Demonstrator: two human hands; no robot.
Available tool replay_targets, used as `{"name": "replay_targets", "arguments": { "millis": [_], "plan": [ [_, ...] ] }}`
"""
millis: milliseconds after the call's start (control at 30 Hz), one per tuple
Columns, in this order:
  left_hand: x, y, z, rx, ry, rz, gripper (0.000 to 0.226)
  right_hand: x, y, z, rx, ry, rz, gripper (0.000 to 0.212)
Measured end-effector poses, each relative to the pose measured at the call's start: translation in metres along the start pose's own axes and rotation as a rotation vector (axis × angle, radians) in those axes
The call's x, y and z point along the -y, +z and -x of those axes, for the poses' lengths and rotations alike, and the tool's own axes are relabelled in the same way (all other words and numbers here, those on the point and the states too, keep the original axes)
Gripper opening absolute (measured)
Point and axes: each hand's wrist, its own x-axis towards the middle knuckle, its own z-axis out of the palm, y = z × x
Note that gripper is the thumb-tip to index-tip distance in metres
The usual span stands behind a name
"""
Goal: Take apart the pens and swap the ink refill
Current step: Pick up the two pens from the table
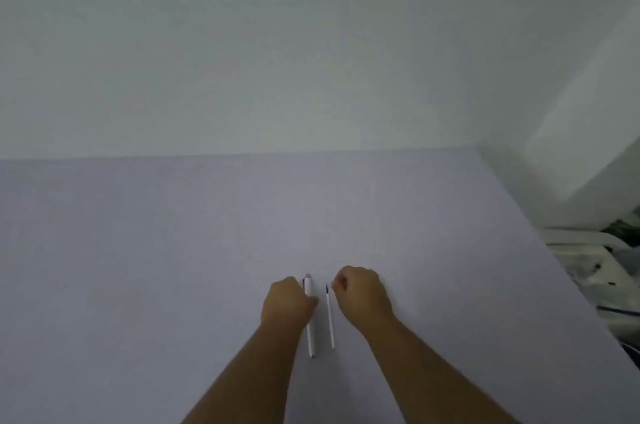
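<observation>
A white pen (310,330) with a dark clip end lies lengthwise on the lavender table (173,267), its tip pointing toward me. My left hand (285,302) is curled against the pen's upper half, with the thumb pressed on the barrel. A thin white ink refill (330,316) with a dark far end lies parallel, just right of the pen. My right hand (362,295) is curled into a loose fist just right of the refill's far end, fingertips pinched together. Nothing shows between them.
A pale wall stands behind the table's far edge. At the right the table edge runs diagonally; beyond it sit white plastic items and dark clutter (595,264).
</observation>
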Motion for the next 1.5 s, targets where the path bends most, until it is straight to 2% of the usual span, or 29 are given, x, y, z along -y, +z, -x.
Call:
{"name": "replay_targets", "arguments": {
  "millis": [200, 333, 433, 600, 667, 733, 867, 967, 1033, 1167, 1267, 1500],
  "plan": [
    [0.005, 0.014, -0.005, 0.069, -0.097, 0.054, 0.019, -0.006, 0.014, -0.004, 0.055, 0.023, -0.038, 0.026],
    [0.006, 0.008, -0.006, 0.028, -0.076, 0.057, 0.009, 0.000, 0.015, -0.005, 0.067, 0.057, -0.130, 0.026],
    [0.004, 0.002, 0.000, -0.010, 0.017, 0.115, 0.007, 0.010, 0.010, -0.006, 0.088, 0.168, -0.286, 0.026],
    [-0.002, -0.005, 0.009, -0.001, 0.170, 0.174, 0.018, 0.026, 0.000, -0.009, 0.100, 0.292, -0.549, 0.029],
    [-0.003, -0.007, 0.010, 0.030, 0.179, 0.164, 0.012, 0.030, -0.005, -0.009, 0.091, 0.297, -0.576, 0.029],
    [-0.003, -0.008, 0.011, 0.065, 0.183, 0.141, 0.020, 0.032, -0.009, -0.010, 0.097, 0.301, -0.602, 0.031],
    [-0.004, -0.015, 0.013, 0.133, 0.188, 0.203, 0.021, 0.031, -0.011, -0.009, 0.086, 0.335, -0.698, 0.037],
    [0.003, -0.017, 0.012, 0.189, 0.166, 0.204, 0.018, 0.025, -0.017, -0.016, -0.032, 0.398, -0.793, 0.039],
    [0.011, -0.016, 0.013, 0.190, 0.137, 0.217, 0.018, 0.015, -0.025, -0.023, -0.061, 0.368, -0.747, 0.035],
    [0.020, -0.015, 0.013, 0.146, 0.107, 0.286, 0.018, -0.005, -0.027, -0.021, 0.081, 0.249, -0.419, 0.024],
    [0.020, -0.014, 0.013, 0.123, 0.122, 0.298, 0.017, -0.014, -0.011, -0.011, 0.118, 0.279, -0.373, 0.010],
    [0.020, -0.011, 0.013, 0.097, 0.130, 0.292, 0.022, -0.016, 0.006, -0.007, 0.148, 0.175, -0.170, 0.009]
  ]
}}
